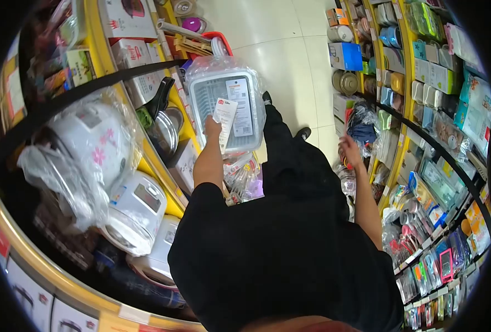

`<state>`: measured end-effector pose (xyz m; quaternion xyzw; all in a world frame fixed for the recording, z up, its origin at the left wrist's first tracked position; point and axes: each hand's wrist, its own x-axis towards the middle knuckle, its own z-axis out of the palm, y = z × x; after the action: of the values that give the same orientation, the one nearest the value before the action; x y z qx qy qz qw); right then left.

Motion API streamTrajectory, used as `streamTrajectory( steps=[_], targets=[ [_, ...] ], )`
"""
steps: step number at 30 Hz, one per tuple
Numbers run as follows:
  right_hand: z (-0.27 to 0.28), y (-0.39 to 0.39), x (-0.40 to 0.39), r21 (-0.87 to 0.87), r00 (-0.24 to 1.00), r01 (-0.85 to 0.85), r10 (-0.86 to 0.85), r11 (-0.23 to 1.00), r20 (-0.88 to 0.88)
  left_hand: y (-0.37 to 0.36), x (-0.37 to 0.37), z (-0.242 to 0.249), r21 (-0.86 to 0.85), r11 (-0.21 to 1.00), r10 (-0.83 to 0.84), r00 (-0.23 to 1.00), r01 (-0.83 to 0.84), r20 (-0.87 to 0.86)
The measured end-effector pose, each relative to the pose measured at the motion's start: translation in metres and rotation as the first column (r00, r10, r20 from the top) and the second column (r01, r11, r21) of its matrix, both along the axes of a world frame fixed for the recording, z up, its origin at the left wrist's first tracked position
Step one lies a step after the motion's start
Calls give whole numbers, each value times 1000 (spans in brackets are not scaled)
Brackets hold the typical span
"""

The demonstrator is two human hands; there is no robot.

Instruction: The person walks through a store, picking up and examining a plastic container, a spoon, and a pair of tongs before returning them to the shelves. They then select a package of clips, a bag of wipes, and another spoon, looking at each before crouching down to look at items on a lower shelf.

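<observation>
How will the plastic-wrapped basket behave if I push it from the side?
The basket is probably fairly stiff, since its outline stays neatly rectangular. Its clear wrap looks loose and crinkled at the far edge, so fingers may slip or bunch it there. With those straight sides, it seems more apt to slide than roll.

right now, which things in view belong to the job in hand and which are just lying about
Seemingly in the job:
- flat white package with a red mark, in the left hand
- pale rectangular plastic basket beneath it

Lying about:
- white flower-patterned appliance in clear plastic
- blue rectangular box
</observation>
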<state>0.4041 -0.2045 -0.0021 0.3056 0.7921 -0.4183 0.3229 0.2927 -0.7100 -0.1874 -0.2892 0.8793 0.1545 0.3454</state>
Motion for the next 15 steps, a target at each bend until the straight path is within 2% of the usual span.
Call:
streamTrajectory(
  steps=[2, 3, 6, 7, 10, 11, 14, 15],
  targets=[
    [15, -4, -36, 2, 994, 65, -64, 998, -87, -31, 18, -49, 141, 987, -81, 997, 82, -9],
    [25, -9, -50, 4, 987, 91, -89, 996, -130, -41, 24, -63, 278, 950, -112, 985, 146, -134],
    [35, -17, -80, -29, 980, 103, -107, 994, -167, -36, 6, -31, 640, 765, 125, 991, -67, -46],
    [41, -22, -88, -20, 984, 83, -85, 996, -156, -32, -1, -22, 711, 664, 278, 959, -232, 53],
    [21, -22, -83, -54, 989, 116, -121, 992, -86, -16, -18, -28, 723, 627, 352, 933, -291, 70],
    [14, -22, -78, -25, 995, 72, -74, 997, -69, -8, -21, -36, 744, 609, 362, 931, -274, 46],
    [6, -18, -59, -16, 994, 21, -19, 1000, 106, 12, -27, -86, 544, 839, 68, 994, -10, -86],
    [3, -13, -51, -39, 996, -3, 6, 999, 88, 26, -31, -74, 609, 783, 194, 980, -125, -49]
  ],
)
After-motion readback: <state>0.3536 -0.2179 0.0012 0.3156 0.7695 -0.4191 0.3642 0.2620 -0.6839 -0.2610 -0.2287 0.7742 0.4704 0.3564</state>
